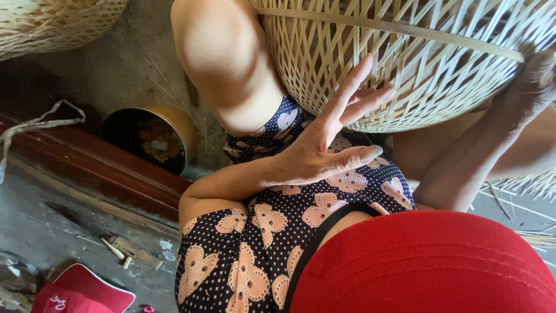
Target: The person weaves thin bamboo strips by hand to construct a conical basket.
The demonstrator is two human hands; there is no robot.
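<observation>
A large open-weave bamboo basket [417, 52] rests on my lap, against my raised knee [223, 52]. My left hand [333, 142] hovers in front of the basket's lower side with its fingers spread; the fingertips touch or nearly touch the weave, and it holds nothing. My right hand [536, 75] is at the far right, closed around the basket's edge where a long flat bamboo strip [405, 28] runs across the weave. I wear a dark flowered dress [260, 232] and a red top [428, 266].
Another woven basket [52, 23] sits at the top left. A round tin [153, 139] stands on the floor by a dark red wooden beam [87, 165]. A red cap [81, 293] lies at the bottom left, and loose bamboo strips [521, 188] at the right.
</observation>
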